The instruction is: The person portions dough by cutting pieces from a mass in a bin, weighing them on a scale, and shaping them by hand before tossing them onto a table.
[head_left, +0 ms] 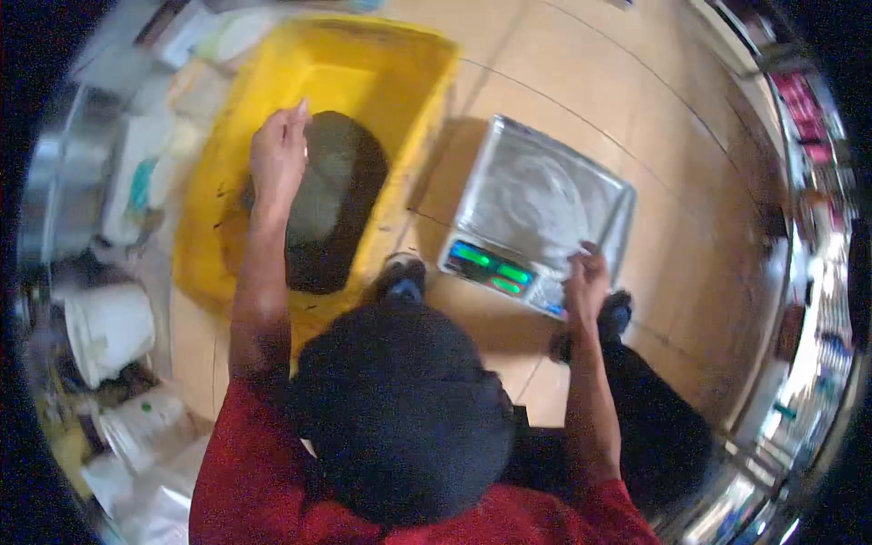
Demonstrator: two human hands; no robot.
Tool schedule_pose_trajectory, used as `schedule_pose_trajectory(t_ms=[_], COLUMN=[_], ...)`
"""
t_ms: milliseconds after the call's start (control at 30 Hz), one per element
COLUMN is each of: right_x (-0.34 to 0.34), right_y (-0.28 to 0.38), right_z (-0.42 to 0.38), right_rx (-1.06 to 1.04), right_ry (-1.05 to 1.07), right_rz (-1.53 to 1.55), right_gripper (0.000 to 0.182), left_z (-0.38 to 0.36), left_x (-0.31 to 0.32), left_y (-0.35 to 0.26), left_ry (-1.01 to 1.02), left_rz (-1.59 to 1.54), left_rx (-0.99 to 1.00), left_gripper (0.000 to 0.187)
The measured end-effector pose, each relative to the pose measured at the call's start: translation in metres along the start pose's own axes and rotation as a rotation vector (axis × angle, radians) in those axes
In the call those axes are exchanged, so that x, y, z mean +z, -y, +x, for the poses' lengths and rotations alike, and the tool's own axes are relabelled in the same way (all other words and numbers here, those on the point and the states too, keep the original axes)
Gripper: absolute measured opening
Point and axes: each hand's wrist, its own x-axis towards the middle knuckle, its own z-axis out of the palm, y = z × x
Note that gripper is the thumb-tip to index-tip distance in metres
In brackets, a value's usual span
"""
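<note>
Hands: left (279,154) over tub (400,64), right (586,286) on scale (509,272)

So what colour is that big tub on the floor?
Yellow. The tub shows best in the head view.

yellow tub (400,82): 1; scale (536,218): 1; white buckets (109,329): 2; hands (278,156): 2
</note>
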Motion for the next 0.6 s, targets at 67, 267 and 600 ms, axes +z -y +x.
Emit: schedule_pose_trajectory(t_ms=[67, 267, 600], right_x=[0.000, 0.029, 0.134], right_y=[0.006, 0.073, 0.215], right_z=[0.011, 0.024, 0.070], right_rx=[0.001, 0.073, -0.466], right_ry=[-0.059, 0.161, 0.551], right_rz=[-0.011, -0.082, -0.561], right_gripper=[0.024, 0.022, 0.025], left_z=[0.012, 0.053, 0.087], left_x=[-0.032, -0.054, 0.034], left_y=[0.020, 0.119, 0.108], left_ry=[-0.118, -0.023, 0.721], left_rz=[-0.098, 0.519, 0.884], left_rx=[0.058, 0.098, 0.170], left_gripper=[0.046, 0.080, 0.111])
